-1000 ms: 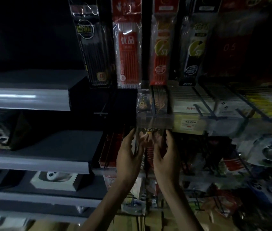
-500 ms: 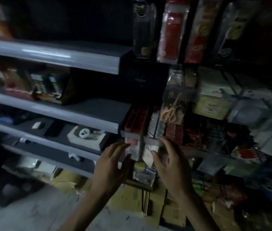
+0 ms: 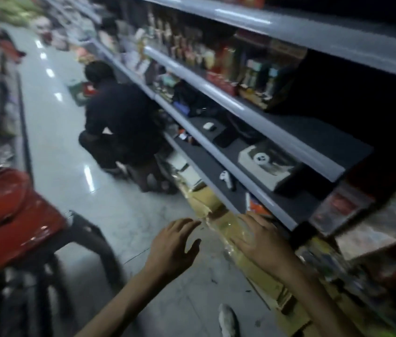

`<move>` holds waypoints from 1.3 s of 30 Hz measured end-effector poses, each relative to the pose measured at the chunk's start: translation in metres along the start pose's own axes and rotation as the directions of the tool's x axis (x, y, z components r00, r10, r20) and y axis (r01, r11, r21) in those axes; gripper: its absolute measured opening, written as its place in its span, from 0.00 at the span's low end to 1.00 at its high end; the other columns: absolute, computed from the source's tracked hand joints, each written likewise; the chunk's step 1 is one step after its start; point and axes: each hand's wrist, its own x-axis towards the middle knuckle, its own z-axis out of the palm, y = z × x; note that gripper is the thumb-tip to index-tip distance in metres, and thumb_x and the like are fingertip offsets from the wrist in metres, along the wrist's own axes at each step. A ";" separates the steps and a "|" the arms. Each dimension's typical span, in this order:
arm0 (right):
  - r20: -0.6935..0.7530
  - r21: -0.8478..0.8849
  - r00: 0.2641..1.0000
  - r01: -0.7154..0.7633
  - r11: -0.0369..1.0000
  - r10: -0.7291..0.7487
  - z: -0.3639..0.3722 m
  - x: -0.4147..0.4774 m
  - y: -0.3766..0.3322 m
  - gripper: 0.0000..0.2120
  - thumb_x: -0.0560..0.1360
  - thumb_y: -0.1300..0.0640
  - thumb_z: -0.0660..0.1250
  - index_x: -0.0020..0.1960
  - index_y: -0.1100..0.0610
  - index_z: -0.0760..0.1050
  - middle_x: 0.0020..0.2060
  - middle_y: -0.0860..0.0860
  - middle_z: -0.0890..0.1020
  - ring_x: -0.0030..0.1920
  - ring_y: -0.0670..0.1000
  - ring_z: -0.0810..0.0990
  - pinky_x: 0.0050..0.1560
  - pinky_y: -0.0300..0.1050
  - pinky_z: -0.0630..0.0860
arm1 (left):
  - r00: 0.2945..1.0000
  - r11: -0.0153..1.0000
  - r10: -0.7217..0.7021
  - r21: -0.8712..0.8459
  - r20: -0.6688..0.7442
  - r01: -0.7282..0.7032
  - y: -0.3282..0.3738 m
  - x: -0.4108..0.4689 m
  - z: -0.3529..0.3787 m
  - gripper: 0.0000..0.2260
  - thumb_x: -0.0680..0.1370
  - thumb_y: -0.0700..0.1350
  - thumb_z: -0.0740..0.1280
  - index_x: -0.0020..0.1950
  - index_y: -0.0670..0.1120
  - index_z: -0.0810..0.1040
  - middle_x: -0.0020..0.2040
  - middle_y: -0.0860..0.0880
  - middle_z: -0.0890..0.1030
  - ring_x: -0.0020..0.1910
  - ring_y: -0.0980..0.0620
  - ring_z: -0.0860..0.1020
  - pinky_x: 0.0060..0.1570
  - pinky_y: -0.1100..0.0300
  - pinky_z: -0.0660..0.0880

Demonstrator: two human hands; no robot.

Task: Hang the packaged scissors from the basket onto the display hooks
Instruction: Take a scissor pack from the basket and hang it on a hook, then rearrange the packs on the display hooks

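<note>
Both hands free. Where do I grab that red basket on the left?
Probably take the red basket by its right rim, left hand coming from the right: that edge faces you, atop a dark stand. Handles too blurred to tell.

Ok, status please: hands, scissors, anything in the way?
Left hand, right hand open, empty. Packaged scissors not in view; red basket at left. Crouching person in aisle ahead.
</note>
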 end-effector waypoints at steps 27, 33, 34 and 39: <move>0.575 0.145 0.552 0.658 0.739 -0.604 0.228 0.291 -0.318 0.21 0.80 0.41 0.66 0.71 0.46 0.75 0.65 0.46 0.81 0.65 0.47 0.79 0.62 0.45 0.74 | 0.383 0.419 -0.907 -0.278 -0.176 0.864 -0.288 -0.117 -0.100 0.20 0.81 0.51 0.71 0.73 0.56 0.78 0.66 0.57 0.81 0.64 0.57 0.80 0.58 0.64 0.74; 0.632 0.095 0.476 0.736 0.671 -0.612 0.278 0.328 -0.425 0.20 0.80 0.40 0.65 0.70 0.45 0.74 0.65 0.46 0.79 0.65 0.49 0.78 0.62 0.48 0.76 | 0.317 0.365 -0.928 -0.311 -0.196 0.877 -0.390 -0.136 -0.136 0.19 0.80 0.51 0.70 0.71 0.53 0.79 0.65 0.53 0.82 0.64 0.52 0.80 0.59 0.59 0.75; 0.636 0.094 0.470 0.740 0.666 -0.612 0.286 0.332 -0.440 0.20 0.80 0.40 0.65 0.70 0.45 0.74 0.65 0.45 0.80 0.65 0.49 0.78 0.62 0.48 0.76 | 0.320 0.366 -0.928 -0.307 -0.193 0.879 -0.407 -0.139 -0.141 0.20 0.80 0.54 0.69 0.71 0.53 0.79 0.65 0.53 0.81 0.64 0.51 0.80 0.59 0.57 0.77; 0.709 0.108 0.394 0.760 0.641 -0.585 0.329 0.359 -0.499 0.17 0.81 0.42 0.65 0.69 0.43 0.74 0.60 0.45 0.83 0.60 0.46 0.80 0.58 0.45 0.77 | 0.236 0.296 -0.950 -0.348 -0.205 0.889 -0.495 -0.154 -0.156 0.17 0.80 0.56 0.67 0.68 0.56 0.80 0.63 0.55 0.83 0.62 0.52 0.82 0.57 0.55 0.80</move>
